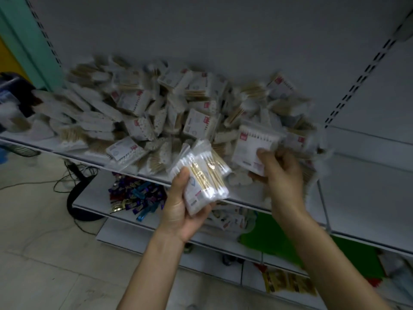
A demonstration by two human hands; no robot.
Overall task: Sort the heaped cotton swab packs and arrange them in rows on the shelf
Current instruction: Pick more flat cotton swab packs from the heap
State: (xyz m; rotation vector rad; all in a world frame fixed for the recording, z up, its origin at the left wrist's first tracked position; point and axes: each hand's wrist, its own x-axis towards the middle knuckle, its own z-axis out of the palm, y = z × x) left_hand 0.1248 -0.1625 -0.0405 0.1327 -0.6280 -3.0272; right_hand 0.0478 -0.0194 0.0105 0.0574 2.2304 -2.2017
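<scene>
Left hand grips a stack of swab packs before the shelf front edge; right hand pinches one pack over the heap. Heap blurred; labels unreadable; packs partly overlapping.

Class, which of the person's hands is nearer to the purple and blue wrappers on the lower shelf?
Left. The left hand, gripping swab packs, is just right of the wrappers; the right hand, holding a labelled pack, is farther right.
</scene>
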